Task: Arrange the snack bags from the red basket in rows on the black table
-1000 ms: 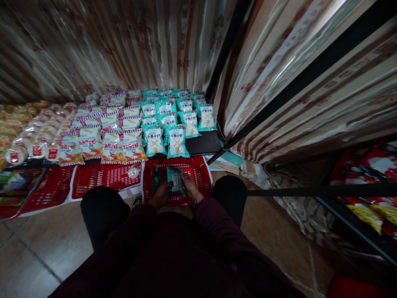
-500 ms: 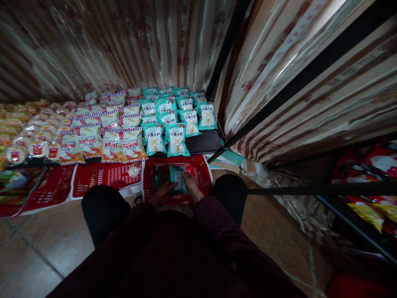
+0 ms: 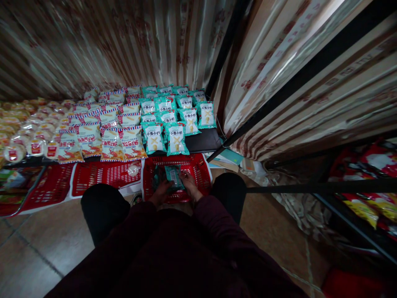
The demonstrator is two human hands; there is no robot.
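Observation:
Between my hands, inside a red plastic basket (image 3: 203, 176), is a teal snack bag (image 3: 174, 176) with its darker printed back facing up. My left hand (image 3: 161, 190) grips its left side, and my right hand (image 3: 190, 185) closes on its right edge. More teal packaging (image 3: 157, 174) lies in the basket's left part, partly in shadow. Above the basket, teal-and-white snack bags (image 3: 176, 136) stand in rows on a dark shelf (image 3: 203, 141).
Left of the teal bags are white-and-orange snack bags (image 3: 132, 142) and round wrapped snacks (image 3: 14, 153). Another red basket (image 3: 102, 176) sits under the shelf. A black metal post (image 3: 260, 120) slants along the right, before striped curtains (image 3: 279, 62). Red and yellow packets (image 3: 362, 207) lie far right.
The snack bag in my hands has shifted slightly left and tilted within the basket. Both hands moved a little left with it.

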